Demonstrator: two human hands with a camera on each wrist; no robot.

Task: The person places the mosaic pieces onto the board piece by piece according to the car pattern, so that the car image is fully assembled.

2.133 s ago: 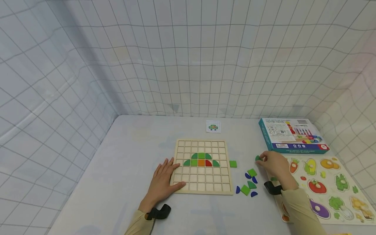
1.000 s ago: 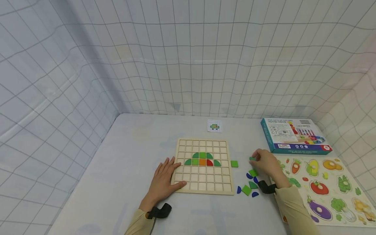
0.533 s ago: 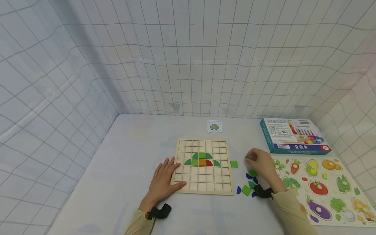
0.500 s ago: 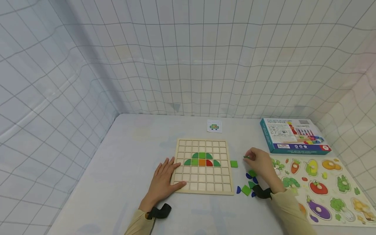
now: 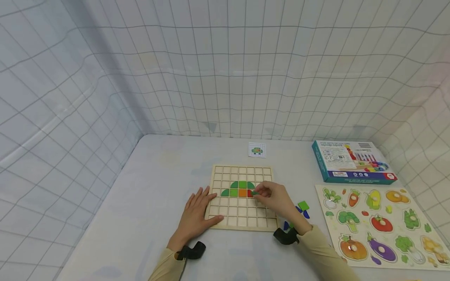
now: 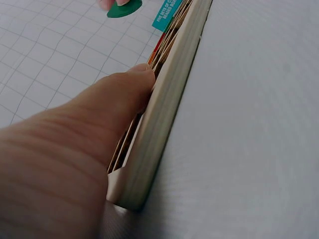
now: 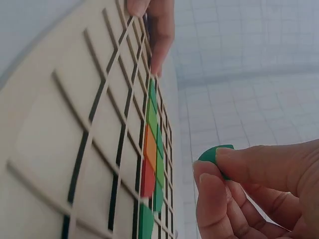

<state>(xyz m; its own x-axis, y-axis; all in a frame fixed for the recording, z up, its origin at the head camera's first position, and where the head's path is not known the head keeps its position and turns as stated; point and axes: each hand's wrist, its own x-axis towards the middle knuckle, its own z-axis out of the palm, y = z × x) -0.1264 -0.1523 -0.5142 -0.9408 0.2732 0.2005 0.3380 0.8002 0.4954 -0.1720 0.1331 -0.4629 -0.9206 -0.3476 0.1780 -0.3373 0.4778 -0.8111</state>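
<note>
My left hand (image 5: 195, 214) lies with spread fingers along the left edge of the wooden grid board (image 5: 225, 222), its thumb (image 6: 127, 84) over the rim in the left wrist view. Between thumb and fingertips my right hand (image 5: 277, 200) pinches a green quarter-round tile (image 7: 213, 155), held apart from the board in the right wrist view. Set in the board are green square and rounded tiles, an orange square (image 5: 242, 193) and a red quarter-round (image 5: 249, 193). The head view has the right hand covering the board's right part.
A small pattern card (image 5: 257, 150) lies behind the board. Loose tiles, such as a green square (image 5: 303, 205), lie to the right, some hidden by the right arm. Further right are a teal-edged box (image 5: 353, 162) and a vegetable puzzle board (image 5: 362, 244).
My right hand has moved left from beside the loose tiles to above the board, carrying the green quarter-round tile. The left hand stays on the board's left edge.
</note>
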